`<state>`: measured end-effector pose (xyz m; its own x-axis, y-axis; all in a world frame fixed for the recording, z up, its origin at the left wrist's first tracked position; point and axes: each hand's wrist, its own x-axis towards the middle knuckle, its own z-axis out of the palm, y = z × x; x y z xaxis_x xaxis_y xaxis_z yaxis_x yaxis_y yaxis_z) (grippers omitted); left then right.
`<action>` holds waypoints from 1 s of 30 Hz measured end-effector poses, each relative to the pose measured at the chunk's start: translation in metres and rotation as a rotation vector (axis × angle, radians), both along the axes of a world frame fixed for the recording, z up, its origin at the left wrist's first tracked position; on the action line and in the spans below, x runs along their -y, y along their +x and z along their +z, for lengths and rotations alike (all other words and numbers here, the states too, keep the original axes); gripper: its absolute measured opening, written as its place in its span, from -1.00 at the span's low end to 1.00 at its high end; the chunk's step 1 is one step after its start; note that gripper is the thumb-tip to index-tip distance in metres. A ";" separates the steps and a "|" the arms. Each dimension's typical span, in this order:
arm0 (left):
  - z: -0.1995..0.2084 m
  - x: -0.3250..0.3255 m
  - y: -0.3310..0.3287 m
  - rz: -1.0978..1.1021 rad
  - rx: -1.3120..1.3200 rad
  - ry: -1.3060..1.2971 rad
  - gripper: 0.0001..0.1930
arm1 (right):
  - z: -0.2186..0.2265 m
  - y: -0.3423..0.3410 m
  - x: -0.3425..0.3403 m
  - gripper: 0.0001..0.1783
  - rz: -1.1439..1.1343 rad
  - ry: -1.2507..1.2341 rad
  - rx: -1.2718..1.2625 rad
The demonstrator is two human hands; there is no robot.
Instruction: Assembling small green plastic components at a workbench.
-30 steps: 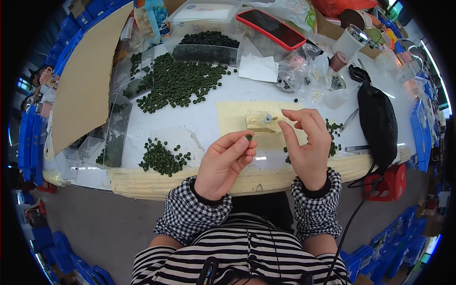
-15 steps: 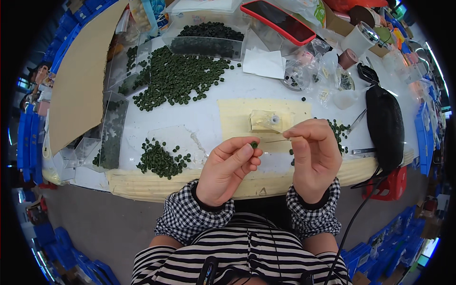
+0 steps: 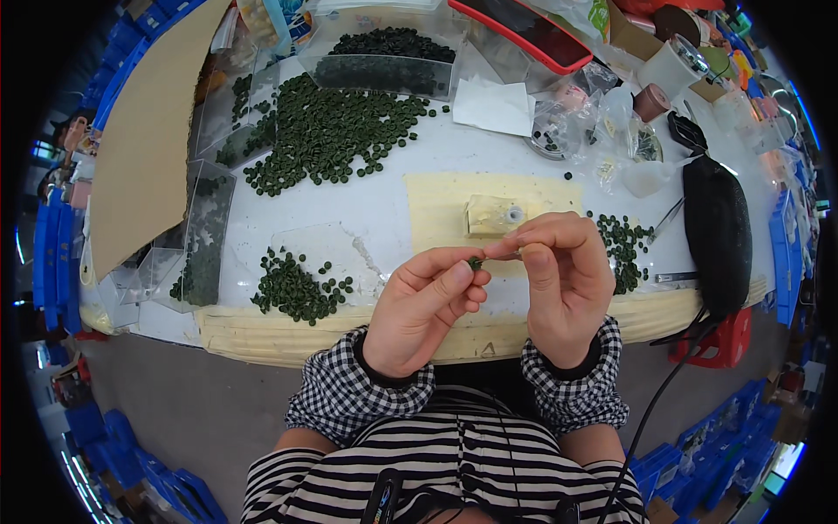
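Observation:
Between the thumb and fingers of my left hand (image 3: 417, 306) is a small round dark green piece (image 3: 474, 262), like a bead or button. The fingers of my right hand (image 3: 563, 284) are pinched close beside it, with a fingertip at the piece's edge. They hold a thin needle-like rod, now almost wholly hidden by the fingers. Behind the hands, a small block wrapped in yellowish tape (image 3: 485, 217), with a pale round fitting on it, sits on a cream mat (image 3: 428, 196).
Loose green pieces lie in a small pile (image 3: 297, 293) at left, a large heap (image 3: 323, 131) farther back, and another group (image 3: 624, 249) at right. Cardboard (image 3: 153, 131) leans at left. A red-cased phone (image 3: 524, 33), plastic bags (image 3: 602, 131) and a black pouch (image 3: 717, 236) surround the work area.
My right hand has moved left, bringing its fingertips up to the green piece. The thin rod that showed between the hands is now mostly hidden. The whole view has shifted slightly.

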<state>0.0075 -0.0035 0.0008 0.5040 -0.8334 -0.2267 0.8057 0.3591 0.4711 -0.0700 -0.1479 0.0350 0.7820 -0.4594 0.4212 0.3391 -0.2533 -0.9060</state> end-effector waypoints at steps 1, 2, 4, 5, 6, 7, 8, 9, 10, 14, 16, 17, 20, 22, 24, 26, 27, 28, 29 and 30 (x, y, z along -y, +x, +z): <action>0.000 0.000 0.000 0.001 -0.003 0.002 -0.76 | -0.002 0.000 0.001 -0.89 0.001 0.006 0.017; 0.000 0.000 0.000 -0.002 -0.004 -0.002 -0.76 | -0.003 0.001 0.001 -0.90 0.002 0.012 0.034; 0.000 0.000 0.000 -0.007 -0.006 -0.008 -0.76 | -0.003 0.001 0.001 -0.90 0.000 0.004 0.036; 0.000 0.000 0.000 -0.001 -0.006 -0.004 -0.76 | -0.003 0.001 0.001 -0.90 0.000 0.001 0.037; -0.001 0.000 0.000 0.005 -0.006 -0.001 -0.76 | -0.004 0.001 0.000 -0.91 0.003 0.005 0.041; -0.001 0.000 0.000 0.010 -0.006 0.003 -0.76 | -0.004 0.001 0.000 -0.91 0.006 0.010 0.044; -0.001 0.000 0.000 0.004 -0.003 -0.003 -0.76 | -0.004 0.001 0.000 -0.91 0.009 0.014 0.048; -0.001 -0.001 0.001 -0.003 0.001 -0.010 -0.75 | -0.004 0.001 0.001 -0.91 -0.004 0.014 0.059; -0.001 -0.001 0.001 -0.009 0.005 -0.016 -0.75 | -0.003 0.001 0.002 -0.92 -0.017 0.014 0.070; -0.002 0.000 -0.001 0.087 0.137 0.066 -0.76 | 0.001 -0.001 0.007 -0.86 -0.185 -0.085 0.033; 0.002 0.002 -0.003 0.162 0.284 0.146 -0.77 | -0.001 0.000 0.015 -0.92 -0.302 -0.264 0.039; 0.003 0.003 -0.005 0.214 0.372 0.180 -0.78 | -0.003 0.002 0.020 -0.94 -0.358 -0.366 0.034; 0.005 0.003 -0.008 0.341 0.581 0.256 -0.80 | -0.001 0.009 0.022 -0.91 -0.463 -0.570 0.006; 0.007 0.004 -0.009 0.387 0.642 0.268 -0.81 | -0.004 0.011 0.022 -0.89 -0.486 -0.676 -0.038; 0.009 0.004 -0.010 0.400 0.675 0.287 -0.82 | -0.006 0.011 0.022 -0.86 -0.471 -0.709 -0.105; 0.010 0.004 -0.011 0.408 0.702 0.299 -0.82 | -0.006 0.011 0.023 -0.83 -0.447 -0.775 -0.138; 0.009 0.003 -0.011 0.410 0.713 0.303 -0.82 | -0.004 0.011 0.021 -0.80 -0.474 -0.772 -0.134; 0.009 0.003 -0.011 0.411 0.724 0.306 -0.81 | -0.002 0.011 0.018 -0.77 -0.502 -0.768 -0.129; 0.008 0.003 -0.010 0.412 0.738 0.302 -0.81 | 0.001 0.010 0.014 -0.74 -0.529 -0.766 -0.125; 0.008 0.002 -0.010 0.413 0.751 0.298 -0.81 | 0.004 0.007 0.013 -0.72 -0.495 -0.751 -0.104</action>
